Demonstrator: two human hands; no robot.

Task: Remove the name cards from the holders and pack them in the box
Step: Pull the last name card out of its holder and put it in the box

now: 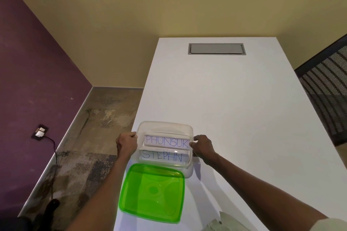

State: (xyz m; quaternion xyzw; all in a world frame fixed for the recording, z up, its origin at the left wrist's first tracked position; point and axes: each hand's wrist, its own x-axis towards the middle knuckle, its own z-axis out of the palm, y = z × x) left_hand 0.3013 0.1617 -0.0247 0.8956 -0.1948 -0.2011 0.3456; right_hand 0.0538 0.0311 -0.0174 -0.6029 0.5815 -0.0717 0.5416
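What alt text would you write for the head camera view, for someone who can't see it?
Two hands, left hand and right hand, grip the sides of a clear plastic box on a white table. Inside stand name cards reading PHUNSUK and STEPHN; a green lid lies nearer the camera.

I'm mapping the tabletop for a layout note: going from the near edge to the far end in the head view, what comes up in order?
Green lid → STEPHN card → PHUNSUK card, both inside the clear box held by the left hand and right hand → grey hatch in the table.
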